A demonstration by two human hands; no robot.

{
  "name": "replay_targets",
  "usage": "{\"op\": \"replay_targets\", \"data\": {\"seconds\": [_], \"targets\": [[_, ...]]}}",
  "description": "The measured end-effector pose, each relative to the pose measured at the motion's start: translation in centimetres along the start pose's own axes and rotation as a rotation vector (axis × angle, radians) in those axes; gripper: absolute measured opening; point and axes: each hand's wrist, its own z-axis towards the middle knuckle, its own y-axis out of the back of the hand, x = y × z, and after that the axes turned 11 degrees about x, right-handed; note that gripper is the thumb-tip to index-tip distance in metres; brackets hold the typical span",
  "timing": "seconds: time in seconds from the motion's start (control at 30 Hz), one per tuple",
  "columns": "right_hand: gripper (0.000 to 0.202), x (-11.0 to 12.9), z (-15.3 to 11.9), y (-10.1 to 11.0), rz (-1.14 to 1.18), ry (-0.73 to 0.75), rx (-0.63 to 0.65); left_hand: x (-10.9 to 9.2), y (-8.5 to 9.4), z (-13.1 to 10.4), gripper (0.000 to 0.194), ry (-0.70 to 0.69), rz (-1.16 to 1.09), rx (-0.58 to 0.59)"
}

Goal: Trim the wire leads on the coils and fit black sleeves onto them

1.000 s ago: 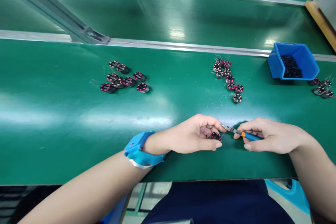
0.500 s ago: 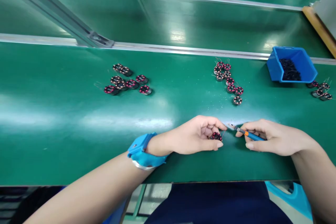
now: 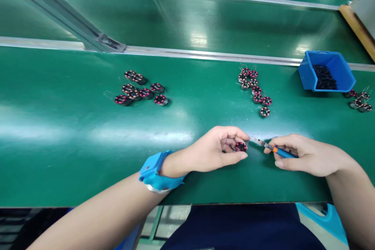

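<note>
My left hand (image 3: 218, 148), with a blue strap on its wrist, is closed around a small round motor stator (image 3: 240, 147) with pink-and-black windings. A thin wire sticks out from the stator near my index fingertip. In my right hand (image 3: 307, 154) is a pair of pliers or cutters (image 3: 283, 152) with blue and orange handles. Its metal jaws point left toward the wire, a short gap from my left fingertips. Whether the jaws touch the wire I cannot tell. Part of the handles is hidden by my right fingers.
Several more stators lie in groups on the green table (image 3: 73, 156): a left group (image 3: 145, 93), a middle group (image 3: 257, 90) and a right group (image 3: 356, 104). A blue bin (image 3: 306, 74) holding small black pieces stands at the back right. A metal rail (image 3: 205, 53) runs behind.
My left hand has turned slightly and the stator has shifted a little up and left. The tool's jaws have moved slightly left along with it.
</note>
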Motion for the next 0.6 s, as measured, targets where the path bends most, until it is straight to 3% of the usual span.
{"op": "replay_targets", "data": {"seconds": [0.07, 0.2, 0.27, 0.33, 0.4, 0.5, 0.6], "targets": [[0.023, -0.3, 0.0, 0.1, 0.034, 0.007, -0.032, 0.7, 0.9, -0.8, 0.028, -0.051, 0.306, -0.207], [0.024, -0.5, -0.3, 0.6, 0.048, -0.009, -0.076, 2.4, 4.3, -4.0, 0.026, -0.081, 0.917, -0.587], [0.023, -0.5, -0.7, 0.7, 0.095, 0.012, -0.137, 2.8, 5.7, -5.2, 0.043, -0.107, 1.123, -0.823], [0.026, -0.5, -0.9, 0.8, 0.226, 0.064, -0.255, 2.5, 5.8, -4.9, 0.058, -0.159, 1.221, -0.941], [0.029, -0.6, -0.8, 0.9, 0.392, 0.117, -0.417, 1.8, 4.8, -2.8, 0.059, -0.191, 1.179, -0.865], [0.031, -0.9, 0.0, 1.1, 0.575, 0.180, -0.648, 0.4, 2.3, 2.6, 0.053, -0.090, 0.970, -0.625], [0.035, -1.1, 1.1, 1.3, 0.655, 0.209, -0.751, -0.5, 0.6, 7.7, 0.056, -0.020, 0.951, -0.580]]}}
